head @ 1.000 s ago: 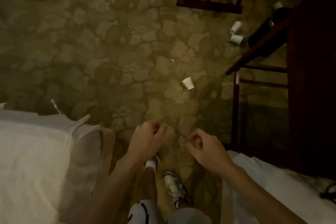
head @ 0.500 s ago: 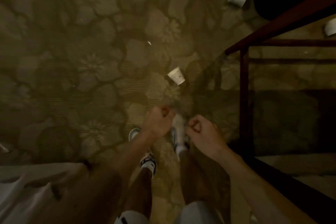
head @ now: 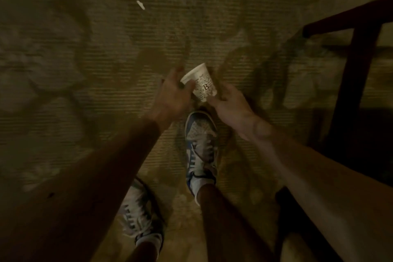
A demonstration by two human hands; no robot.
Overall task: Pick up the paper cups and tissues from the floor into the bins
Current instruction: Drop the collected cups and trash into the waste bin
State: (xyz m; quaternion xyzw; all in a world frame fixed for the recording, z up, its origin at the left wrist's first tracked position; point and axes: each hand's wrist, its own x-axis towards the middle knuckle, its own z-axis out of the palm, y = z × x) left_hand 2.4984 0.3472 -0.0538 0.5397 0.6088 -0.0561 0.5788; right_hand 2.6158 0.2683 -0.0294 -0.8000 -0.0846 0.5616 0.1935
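Dropped much closer to the floor since half a second ago. Both fists uncurled and brought in on the paper cup (head: 202, 85), which then lay alone ahead of the shoes and now sits between the hands.

Grip, left hand (head: 172, 95): half open, fingers spread and lightly bent. Thumb against the cup's side near the rim, forefinger lifted clear above it. Cannot tell whether closed enough to count as a hold; motion blur over the fingertips.

Grip, right hand (head: 230, 106): fingers nearly straight, tips touching the cup's narrow end from the right, laid against it rather than curled round.

Position of cup: white, tilted, wide rim up and to the left, base toward the right hand. Just ahead of the toe of the right shoe (head: 201, 144). Resting on the carpet (head: 85, 112) or just off it: cannot tell.

Hidden or unclear:
- Part of the rim behind the left thumb, base corner behind the right fingertips.
- Blurred left shoe (head: 139, 215) lower down.
- Far right, dark wooden frame (head: 359, 53), cut off by the picture edge, kind of furniture not clear.
- Beyond the cup and well apart from it, a white scrap (head: 140, 4), too small to tell tissue from paper.
- Dim light; carpet pattern smeared.

Writing: large black "B" on the cup's side amid dark ornament. Finer print beneath unreadable.
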